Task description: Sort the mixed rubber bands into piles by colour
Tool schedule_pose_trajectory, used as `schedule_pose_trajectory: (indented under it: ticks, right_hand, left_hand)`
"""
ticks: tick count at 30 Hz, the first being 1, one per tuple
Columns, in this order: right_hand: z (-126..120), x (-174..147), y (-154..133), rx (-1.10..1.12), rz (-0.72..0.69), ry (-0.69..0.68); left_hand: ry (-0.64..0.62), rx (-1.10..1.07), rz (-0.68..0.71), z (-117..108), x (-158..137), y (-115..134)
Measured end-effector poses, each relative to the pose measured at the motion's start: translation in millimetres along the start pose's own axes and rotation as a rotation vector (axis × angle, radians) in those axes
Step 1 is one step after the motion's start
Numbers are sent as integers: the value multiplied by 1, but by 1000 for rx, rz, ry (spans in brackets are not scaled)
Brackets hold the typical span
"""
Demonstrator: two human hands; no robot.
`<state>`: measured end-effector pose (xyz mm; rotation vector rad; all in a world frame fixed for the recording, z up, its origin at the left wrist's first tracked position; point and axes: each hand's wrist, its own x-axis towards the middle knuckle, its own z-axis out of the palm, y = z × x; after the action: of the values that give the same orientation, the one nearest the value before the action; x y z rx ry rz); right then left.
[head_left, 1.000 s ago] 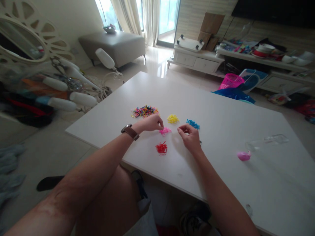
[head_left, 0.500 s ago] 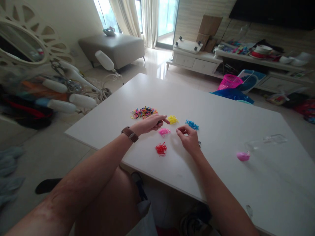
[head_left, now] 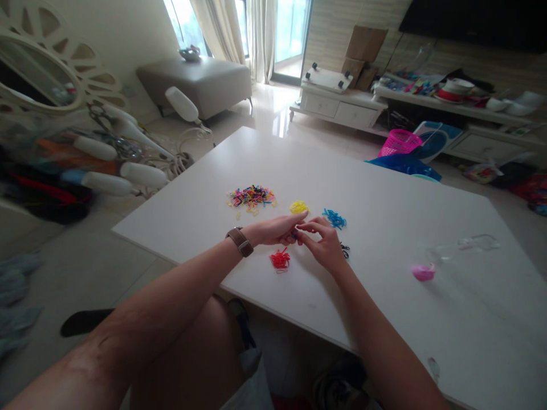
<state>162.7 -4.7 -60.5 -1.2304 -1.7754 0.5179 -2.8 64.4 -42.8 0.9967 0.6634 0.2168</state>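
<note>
My left hand [head_left: 280, 229], a brown-strapped watch on its wrist, is over the table with fingers curled round a few small dark rubber bands [head_left: 294, 234]. My right hand [head_left: 321, 239] meets its fingertips, thumb and forefinger nearly together in a pinch; what lies between them is too small to make out. Around the hands are sorted piles of rubber bands: yellow [head_left: 299, 206], blue [head_left: 334, 218], red [head_left: 280, 259] and black [head_left: 345, 249], the last partly behind my right hand. A mixed-colour heap [head_left: 252, 196] lies further left. My left hand hides the pink pile.
The white table [head_left: 384, 228] also carries a pink lump [head_left: 423, 272] and a clear plastic container [head_left: 464, 245] on the right. Beyond it are a pink basket [head_left: 399, 142] and a low cabinet [head_left: 342, 105]. White chair-like parts [head_left: 143, 175] stand at the left edge.
My left hand has moved right and nearer me, uncovering stray yellow bands by the mixed heap and covering the pink pile. My right hand has shifted slightly left, and the fingertips now meet.
</note>
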Motion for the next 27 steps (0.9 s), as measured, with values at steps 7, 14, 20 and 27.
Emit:
schedule_pose_trajectory:
  ticks: [7,14,20,27]
  right_hand:
    - [-2,0,8,-4,2,-117]
    - [-2,0,10,70,10,-145]
    - [-2,1,5,53,25,-89]
    - [-2,3,11,0,150,99]
  left_hand:
    - [-13,104,-39,-2,0,1]
    - [-52,125,-31,-1,-4,1]
    - [-21,172,-21,-4,-5,5]
    - [305,622,250,-18,-14,17]
